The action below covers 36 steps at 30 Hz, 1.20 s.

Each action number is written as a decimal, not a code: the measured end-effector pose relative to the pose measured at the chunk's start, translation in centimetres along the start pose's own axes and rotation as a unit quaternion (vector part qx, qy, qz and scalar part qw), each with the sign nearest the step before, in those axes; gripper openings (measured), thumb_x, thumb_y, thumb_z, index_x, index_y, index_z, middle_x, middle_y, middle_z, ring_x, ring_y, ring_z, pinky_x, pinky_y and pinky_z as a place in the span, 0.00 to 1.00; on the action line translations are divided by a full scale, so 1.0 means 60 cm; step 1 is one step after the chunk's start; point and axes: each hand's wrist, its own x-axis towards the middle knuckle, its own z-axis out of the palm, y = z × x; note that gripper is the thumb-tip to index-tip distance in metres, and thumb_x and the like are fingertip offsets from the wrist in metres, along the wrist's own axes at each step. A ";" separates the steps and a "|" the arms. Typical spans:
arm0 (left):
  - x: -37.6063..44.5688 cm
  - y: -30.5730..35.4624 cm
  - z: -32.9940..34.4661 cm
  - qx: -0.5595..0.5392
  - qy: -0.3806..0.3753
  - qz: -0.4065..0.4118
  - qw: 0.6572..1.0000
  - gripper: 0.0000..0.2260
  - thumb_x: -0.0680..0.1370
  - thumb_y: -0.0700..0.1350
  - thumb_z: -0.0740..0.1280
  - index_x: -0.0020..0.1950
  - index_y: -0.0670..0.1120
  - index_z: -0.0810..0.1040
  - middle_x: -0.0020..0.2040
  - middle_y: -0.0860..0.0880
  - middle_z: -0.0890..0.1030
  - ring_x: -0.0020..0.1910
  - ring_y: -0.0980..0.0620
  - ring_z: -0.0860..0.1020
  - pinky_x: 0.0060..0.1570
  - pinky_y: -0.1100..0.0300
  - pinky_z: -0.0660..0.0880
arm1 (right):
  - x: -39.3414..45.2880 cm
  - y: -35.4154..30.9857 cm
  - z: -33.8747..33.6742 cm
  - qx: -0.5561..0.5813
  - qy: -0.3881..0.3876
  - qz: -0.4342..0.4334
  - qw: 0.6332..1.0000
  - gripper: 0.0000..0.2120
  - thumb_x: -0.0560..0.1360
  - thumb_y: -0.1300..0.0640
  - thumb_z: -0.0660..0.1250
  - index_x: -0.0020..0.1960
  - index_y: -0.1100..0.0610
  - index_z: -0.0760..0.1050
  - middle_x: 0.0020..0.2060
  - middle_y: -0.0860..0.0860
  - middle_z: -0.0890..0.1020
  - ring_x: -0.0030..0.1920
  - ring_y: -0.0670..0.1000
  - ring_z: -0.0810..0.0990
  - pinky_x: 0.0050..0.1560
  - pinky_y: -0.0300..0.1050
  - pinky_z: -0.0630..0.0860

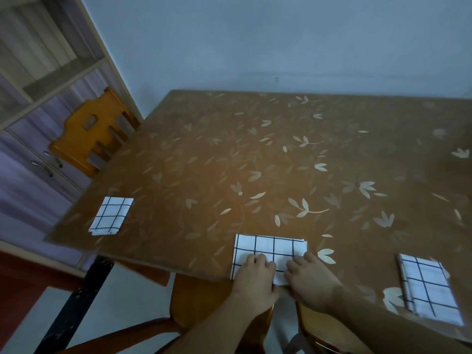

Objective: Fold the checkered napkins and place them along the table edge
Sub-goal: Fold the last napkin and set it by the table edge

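Observation:
Three folded white napkins with a black grid lie along the near edge of the brown leaf-patterned table [255, 154]. The middle napkin [268, 247] sits right at the edge, and both hands lie on its near half. My left hand [252, 279] presses it with fingers laid flat. My right hand [309, 277] presses beside it, fingers spread over the napkin's right part. Another folded napkin [111, 215] lies near the table's left corner. The third folded napkin [429, 287] lies at the right, close to the edge.
A wooden chair [94, 131] stands at the table's left side, in front of a shelf unit with cabinet doors [38, 98]. Another wooden chair [199, 297] is tucked under the near edge below my hands. A pale wall runs behind the table.

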 end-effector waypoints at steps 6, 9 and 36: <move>-0.004 -0.003 0.006 0.003 0.017 0.015 1.000 0.17 0.80 0.50 0.58 0.67 0.46 0.68 0.63 0.45 0.71 0.63 0.45 0.68 0.63 0.52 0.67 | 0.001 -0.003 -0.018 0.077 0.039 0.047 0.995 0.21 0.73 0.42 0.53 0.45 0.56 0.77 0.43 0.54 0.79 0.44 0.55 0.78 0.52 0.53 0.72; 0.003 -0.005 0.008 -0.002 0.039 0.027 0.999 0.13 0.81 0.44 0.57 0.64 0.45 0.72 0.60 0.45 0.76 0.59 0.45 0.72 0.65 0.52 0.66 | -0.005 -0.008 -0.048 0.090 0.072 0.053 0.992 0.16 0.72 0.47 0.51 0.44 0.55 0.73 0.43 0.54 0.78 0.44 0.55 0.77 0.54 0.52 0.71; 0.016 -0.064 0.036 -0.368 0.091 0.001 0.925 0.06 0.76 0.46 0.68 0.49 0.51 0.84 0.43 0.56 0.84 0.43 0.59 0.80 0.43 0.57 0.79 | -0.057 0.010 0.015 0.529 0.063 0.205 0.821 0.05 0.74 0.51 0.68 0.50 0.48 0.79 0.43 0.43 0.81 0.43 0.41 0.77 0.41 0.36 0.73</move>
